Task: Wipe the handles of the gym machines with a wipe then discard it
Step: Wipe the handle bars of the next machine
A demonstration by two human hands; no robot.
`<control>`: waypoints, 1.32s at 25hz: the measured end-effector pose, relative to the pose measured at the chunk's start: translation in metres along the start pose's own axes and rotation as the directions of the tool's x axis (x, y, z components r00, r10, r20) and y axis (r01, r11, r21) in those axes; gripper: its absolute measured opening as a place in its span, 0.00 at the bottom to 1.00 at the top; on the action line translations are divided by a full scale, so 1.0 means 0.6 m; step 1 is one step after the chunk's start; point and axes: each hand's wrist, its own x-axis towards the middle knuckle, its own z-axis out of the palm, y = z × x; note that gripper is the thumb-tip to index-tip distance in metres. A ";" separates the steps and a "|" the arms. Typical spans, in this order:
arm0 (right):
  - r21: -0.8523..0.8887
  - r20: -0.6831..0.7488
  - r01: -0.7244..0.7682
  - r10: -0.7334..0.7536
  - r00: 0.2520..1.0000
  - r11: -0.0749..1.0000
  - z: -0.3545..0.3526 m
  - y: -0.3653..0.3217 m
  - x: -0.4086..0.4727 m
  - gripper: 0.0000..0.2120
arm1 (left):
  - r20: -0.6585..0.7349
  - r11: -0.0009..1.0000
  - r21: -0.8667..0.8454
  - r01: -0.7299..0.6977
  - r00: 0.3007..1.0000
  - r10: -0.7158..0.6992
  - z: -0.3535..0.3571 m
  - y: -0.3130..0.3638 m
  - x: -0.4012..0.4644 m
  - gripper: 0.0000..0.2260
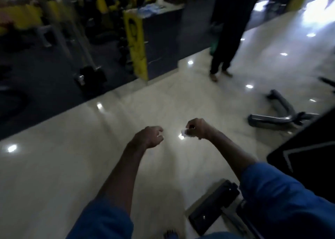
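Observation:
Both my arms reach forward over a glossy pale floor. My right hand (196, 128) is curled and pinches a small white wipe (184, 133), of which only a corner shows at the fingertips. My left hand (149, 136) hangs a short way to its left, fingers loosely curled and holding nothing. A grey machine frame with dark padded ends (279, 114) lies low at the right, well apart from both hands. The picture is blurred.
A person in dark clothes (228, 32) stands ahead at the right. A dark counter with a yellow panel (136, 45) sits ahead on dark flooring with more equipment at left. A black machine base (212, 208) and a black pad (308, 153) are close at lower right.

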 end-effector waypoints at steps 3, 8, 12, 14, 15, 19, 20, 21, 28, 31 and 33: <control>-0.131 -0.163 -0.156 0.134 0.978 0.979 -0.137 0.083 -0.005 0.13 | 0.058 0.976 0.040 -0.215 0.976 0.212 -0.037 0.152 0.131 0.24; 0.071 -0.412 -0.457 0.443 0.796 0.887 -0.287 0.255 -0.090 0.15 | 0.218 0.790 0.165 -0.591 0.803 0.555 -0.026 0.414 0.313 0.20; 0.292 -0.518 -0.596 0.647 0.560 0.748 -0.325 0.332 -0.203 0.05 | 0.359 0.533 0.210 -0.820 0.572 0.738 0.021 0.575 0.373 0.21; 0.384 -0.544 -0.661 0.736 0.402 0.645 -0.323 0.350 -0.277 0.03 | 0.454 0.373 0.177 -0.911 0.412 0.790 0.044 0.650 0.370 0.22; 0.426 -0.547 -0.683 0.770 0.327 0.593 -0.320 0.353 -0.313 0.05 | 0.490 0.299 0.163 -0.940 0.340 0.803 0.055 0.689 0.362 0.23; 0.636 -0.539 -0.655 0.842 0.001 0.408 -0.272 0.357 -0.450 0.05 | 0.581 0.055 0.004 -0.998 0.047 0.812 0.123 0.821 0.303 0.25; 0.688 -0.531 -0.629 0.842 -0.096 0.363 -0.253 0.360 -0.476 0.05 | 0.607 -0.002 -0.033 -0.999 -0.022 0.795 0.147 0.848 0.292 0.29; 0.735 -0.505 -0.604 0.843 -0.184 0.308 -0.235 0.369 -0.499 0.06 | 0.617 -0.057 -0.069 -0.996 -0.088 0.782 0.173 0.875 0.284 0.31; 0.877 -0.383 -0.470 0.733 -0.562 0.097 -0.179 0.457 -0.598 0.04 | 0.617 -0.333 -0.216 -0.918 -0.392 0.682 0.323 1.055 0.222 0.20; 0.937 -0.268 -0.348 0.724 -0.636 0.042 -0.176 0.493 -0.627 0.07 | 0.654 -0.408 -0.264 -0.874 -0.473 0.591 0.382 1.132 0.196 0.20; 0.950 -0.240 -0.312 0.700 -0.673 0.026 -0.178 0.509 -0.640 0.09 | 0.627 -0.459 -0.288 -0.841 -0.527 0.573 0.421 1.181 0.179 0.22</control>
